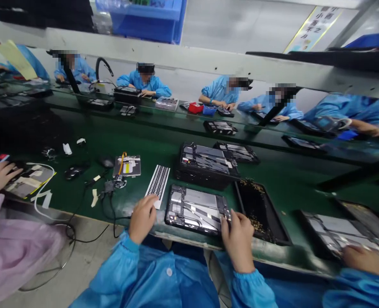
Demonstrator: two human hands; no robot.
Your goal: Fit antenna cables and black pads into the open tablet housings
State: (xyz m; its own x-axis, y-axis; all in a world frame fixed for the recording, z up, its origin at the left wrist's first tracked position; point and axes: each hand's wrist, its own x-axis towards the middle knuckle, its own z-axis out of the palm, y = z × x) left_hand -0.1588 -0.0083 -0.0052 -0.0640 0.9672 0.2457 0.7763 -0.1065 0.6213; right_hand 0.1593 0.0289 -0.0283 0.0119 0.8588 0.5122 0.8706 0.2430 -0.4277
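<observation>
One opened tablet [197, 209] is looking stiff but fragile; I'd be holding its rim. Right hand [239, 235] is touching its edge, left hand [143, 218] the sticker sheet [158, 183] beside it, grips unclear.

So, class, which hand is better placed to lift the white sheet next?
The left hand, most likely: it is at the near end of the sheet, while the right hand is at the device's right end, farther off.

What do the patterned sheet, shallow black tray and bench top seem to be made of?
Patterned sheet: probably paper or film, flat white, given its thinness. Black tray: likely moulded plastic, dark, given its even raised rim. Bench top: perhaps rubber matting or coated board; smooth green, with soft sheen.
</observation>
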